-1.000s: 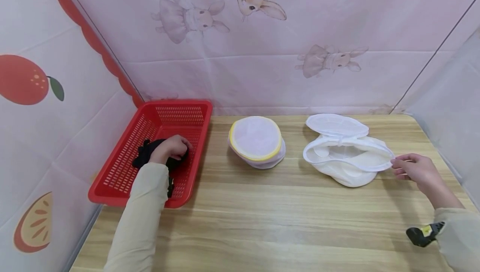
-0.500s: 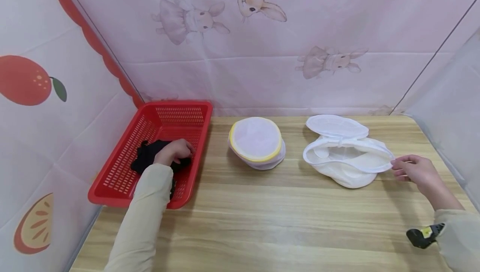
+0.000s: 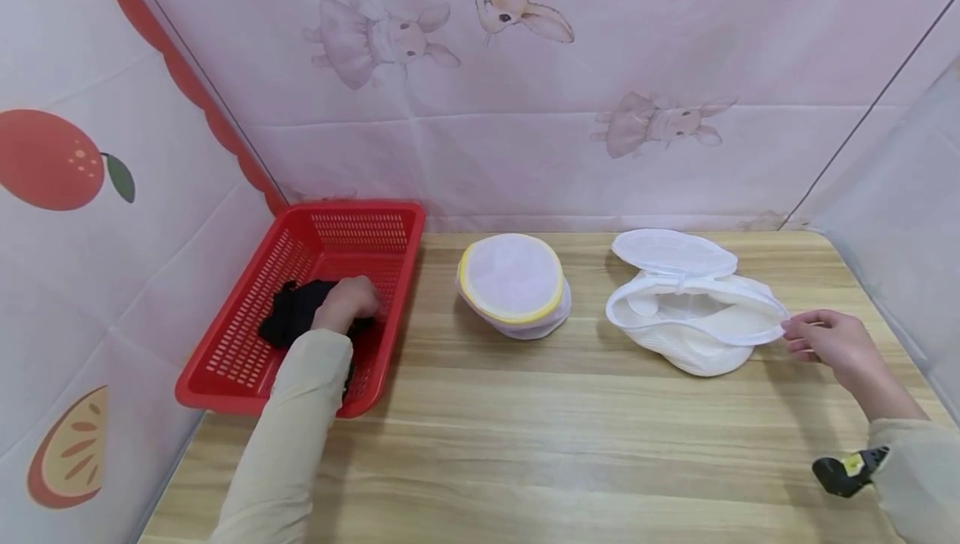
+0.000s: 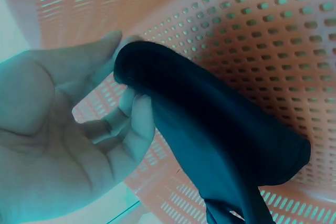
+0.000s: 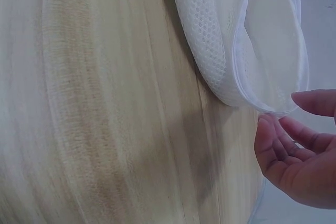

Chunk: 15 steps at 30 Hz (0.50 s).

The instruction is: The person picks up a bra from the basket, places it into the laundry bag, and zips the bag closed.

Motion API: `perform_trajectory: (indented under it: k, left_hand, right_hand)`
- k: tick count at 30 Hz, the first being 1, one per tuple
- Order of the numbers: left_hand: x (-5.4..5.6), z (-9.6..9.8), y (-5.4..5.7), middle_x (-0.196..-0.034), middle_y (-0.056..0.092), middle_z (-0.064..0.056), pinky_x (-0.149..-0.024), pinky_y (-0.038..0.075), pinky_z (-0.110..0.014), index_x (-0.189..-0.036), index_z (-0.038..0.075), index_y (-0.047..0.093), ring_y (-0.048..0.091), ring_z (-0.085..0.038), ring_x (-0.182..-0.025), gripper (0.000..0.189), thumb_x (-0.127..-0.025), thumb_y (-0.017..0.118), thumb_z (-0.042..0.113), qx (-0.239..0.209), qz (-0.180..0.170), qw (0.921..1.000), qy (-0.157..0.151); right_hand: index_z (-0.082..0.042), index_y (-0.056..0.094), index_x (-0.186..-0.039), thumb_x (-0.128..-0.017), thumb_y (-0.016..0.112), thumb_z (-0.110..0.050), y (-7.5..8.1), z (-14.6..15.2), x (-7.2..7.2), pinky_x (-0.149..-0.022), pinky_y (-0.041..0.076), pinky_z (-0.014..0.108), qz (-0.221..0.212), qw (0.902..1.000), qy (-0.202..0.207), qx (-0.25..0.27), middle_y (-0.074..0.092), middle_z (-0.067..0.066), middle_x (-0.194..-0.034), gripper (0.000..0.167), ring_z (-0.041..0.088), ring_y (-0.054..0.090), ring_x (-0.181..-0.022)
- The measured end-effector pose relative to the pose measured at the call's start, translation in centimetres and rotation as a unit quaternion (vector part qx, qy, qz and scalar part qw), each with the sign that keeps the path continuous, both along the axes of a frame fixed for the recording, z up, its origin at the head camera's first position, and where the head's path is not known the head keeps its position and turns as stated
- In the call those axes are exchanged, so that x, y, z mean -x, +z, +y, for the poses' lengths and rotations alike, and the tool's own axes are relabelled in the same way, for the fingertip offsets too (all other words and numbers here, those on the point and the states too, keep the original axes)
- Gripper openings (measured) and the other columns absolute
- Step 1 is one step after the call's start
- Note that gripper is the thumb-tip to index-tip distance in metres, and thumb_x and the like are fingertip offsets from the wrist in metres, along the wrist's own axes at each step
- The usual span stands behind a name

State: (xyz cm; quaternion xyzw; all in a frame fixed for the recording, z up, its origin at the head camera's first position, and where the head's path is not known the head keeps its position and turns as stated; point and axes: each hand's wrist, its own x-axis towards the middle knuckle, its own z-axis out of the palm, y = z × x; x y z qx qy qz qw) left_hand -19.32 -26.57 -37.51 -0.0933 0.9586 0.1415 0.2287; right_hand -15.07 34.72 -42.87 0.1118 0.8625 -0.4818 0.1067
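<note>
In the head view, my left hand (image 3: 347,304) reaches into the red basket (image 3: 408,277) and grips a black garment (image 3: 291,315). The left wrist view shows this as a folded, padded black bra (image 4: 220,114) with a strap hanging below; thumb and fingers hold its rounded end. On the right, my right hand (image 3: 836,344) pinches the rim of a white mesh laundry bag (image 3: 693,356). The bag's mouth gapes and its round lid is folded back. In the right wrist view, thumb and fingertips meet at the zipped edge of the mesh bag (image 5: 210,51).
Between basket and white bag sits a round mesh laundry bag with yellow trim (image 3: 513,277). All of it stands on a wood-grain table (image 3: 525,444). Printed cloth walls (image 3: 487,169) rise behind and at both sides. A black device (image 3: 851,471) is strapped to the right wrist.
My left hand has shifted slightly right and toward the basket's right wall, and the black bra has changed shape under it. The right hand and white laundry bag have stayed put.
</note>
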Motion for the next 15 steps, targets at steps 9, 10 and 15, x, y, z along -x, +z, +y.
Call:
perform_trajectory:
  k: [9, 10, 15]
  left_hand:
    - [-0.5, -0.2, 1.0, -0.078, 0.054, -0.016, -0.052, 0.041, -0.032, -0.084, 0.002, 0.059, 0.051, -0.028, -0.068, 0.008, -0.085, 0.052, 0.007, 0.044, 0.023, 0.9986, 0.015]
    - [-0.6, -0.3, 1.2, -0.079, 0.054, -0.016, -0.051, 0.041, -0.032, -0.085, 0.002, 0.059, 0.052, -0.028, -0.068, 0.007, -0.085, 0.053, 0.006, 0.040, 0.019, 0.9988, 0.022]
    - [-1.3, -0.8, 2.4, -0.082, 0.052, -0.018, -0.051, 0.042, -0.031, -0.089, 0.001, 0.056, 0.052, -0.029, -0.070, 0.007, -0.084, 0.056, 0.004, 0.017, 0.022, 0.9986, 0.045]
  right_hand:
    - [0.017, 0.046, -0.104, -0.089, 0.057, -0.013, -0.5, 0.1, 0.2, -0.060, 0.054, 0.031, 0.004, 0.9998, -0.021, 0.004, 0.058, -0.001, -0.072, 0.036, 0.010, 0.059, -0.062]
    - [0.016, 0.047, -0.104, -0.089, 0.057, -0.014, -0.6, 0.2, 0.3, -0.060, 0.054, 0.031, 0.003, 0.9998, -0.022, 0.001, 0.058, 0.000, -0.072, 0.035, 0.010, 0.059, -0.062]
    - [0.016, 0.047, -0.103, -0.090, 0.056, -0.014, -0.4, 0.0, 0.3, -0.060, 0.054, 0.031, 0.002, 0.9996, -0.027, -0.003, 0.059, 0.002, -0.072, 0.034, 0.011, 0.059, -0.061]
